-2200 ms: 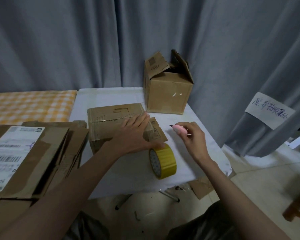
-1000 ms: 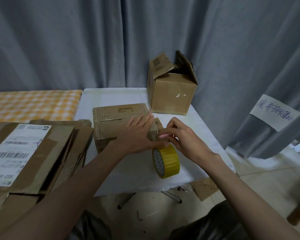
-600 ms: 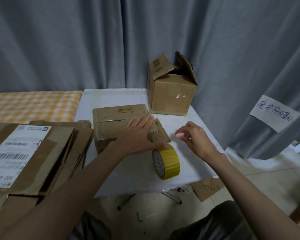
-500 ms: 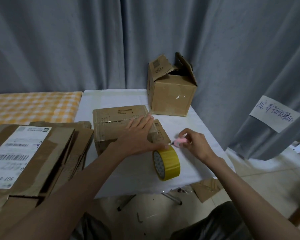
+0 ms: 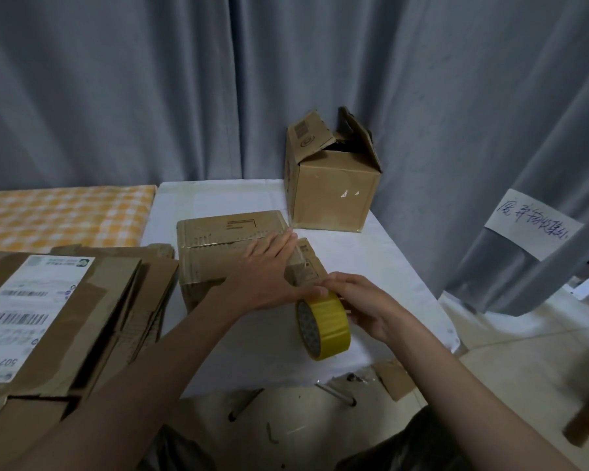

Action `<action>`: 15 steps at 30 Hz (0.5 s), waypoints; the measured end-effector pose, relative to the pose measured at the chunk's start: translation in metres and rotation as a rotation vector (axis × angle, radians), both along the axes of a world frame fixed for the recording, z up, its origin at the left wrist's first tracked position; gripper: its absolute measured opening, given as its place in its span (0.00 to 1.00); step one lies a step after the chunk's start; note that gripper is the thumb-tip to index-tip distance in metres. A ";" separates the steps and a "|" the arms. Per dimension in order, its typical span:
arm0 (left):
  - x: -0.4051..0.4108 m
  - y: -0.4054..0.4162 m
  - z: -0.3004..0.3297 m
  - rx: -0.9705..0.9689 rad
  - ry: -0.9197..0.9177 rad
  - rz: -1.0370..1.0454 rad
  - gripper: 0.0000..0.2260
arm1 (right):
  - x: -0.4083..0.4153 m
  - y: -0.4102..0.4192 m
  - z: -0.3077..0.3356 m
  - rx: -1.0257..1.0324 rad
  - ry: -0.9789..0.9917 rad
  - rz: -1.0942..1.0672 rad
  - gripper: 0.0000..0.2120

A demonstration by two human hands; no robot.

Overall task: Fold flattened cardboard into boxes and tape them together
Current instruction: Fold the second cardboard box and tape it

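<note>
Head view: at centre frame the left hand lay flat, fingers spread, pressing down the top flaps of the box on the table. Just right of it, the right hand pinched at the top of the tape roll, which stood on edge touching the box's near right corner; whether it held the loose tape end or a small tool could not be told. One finished box stood upper right of centre, its top flaps open. A stack of flat cardboard filled the lower left, so by my judgement most of the job remained: this box's seam looked partly taped, and the stack was untouched.

Against the frame half a second before, the right hand had moved left from the bare table, where it gripped a pink cutter, onto the roll; the cutter no longer showed. Left hand, box and roll had kept their places.
</note>
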State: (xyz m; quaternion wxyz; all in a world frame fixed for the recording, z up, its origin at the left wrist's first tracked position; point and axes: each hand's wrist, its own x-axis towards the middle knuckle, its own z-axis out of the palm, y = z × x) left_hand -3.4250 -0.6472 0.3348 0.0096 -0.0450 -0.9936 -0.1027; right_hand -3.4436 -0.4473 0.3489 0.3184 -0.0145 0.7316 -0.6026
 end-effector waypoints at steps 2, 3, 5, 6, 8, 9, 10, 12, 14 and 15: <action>0.001 0.001 0.003 0.051 0.017 0.004 0.52 | 0.003 0.000 -0.001 -0.086 -0.037 -0.039 0.06; 0.001 0.001 0.005 0.098 0.039 0.014 0.48 | 0.005 -0.001 -0.001 -0.118 -0.042 -0.061 0.05; -0.001 0.001 0.009 0.163 0.098 0.033 0.39 | 0.007 -0.004 -0.002 -0.140 -0.035 -0.094 0.02; -0.002 0.002 0.011 0.139 0.131 0.034 0.36 | 0.008 -0.004 -0.001 -0.137 -0.028 -0.102 0.02; -0.003 0.002 0.013 0.015 0.196 0.028 0.32 | 0.009 -0.005 0.001 -0.124 -0.021 -0.108 0.01; -0.003 0.003 0.013 -0.033 0.221 0.027 0.31 | 0.010 -0.004 0.002 -0.117 -0.019 -0.107 0.02; -0.003 0.003 0.013 -0.062 0.238 0.027 0.30 | 0.011 -0.003 0.003 -0.109 -0.016 -0.107 0.02; -0.002 0.002 0.012 -0.088 0.251 0.022 0.31 | 0.012 0.001 0.003 -0.096 -0.009 -0.108 0.01; -0.002 0.001 0.011 -0.139 0.267 0.006 0.32 | 0.015 0.006 0.001 -0.107 -0.008 -0.121 0.03; -0.002 0.001 0.010 -0.185 0.283 -0.002 0.32 | 0.016 0.009 0.000 -0.118 -0.005 -0.137 0.04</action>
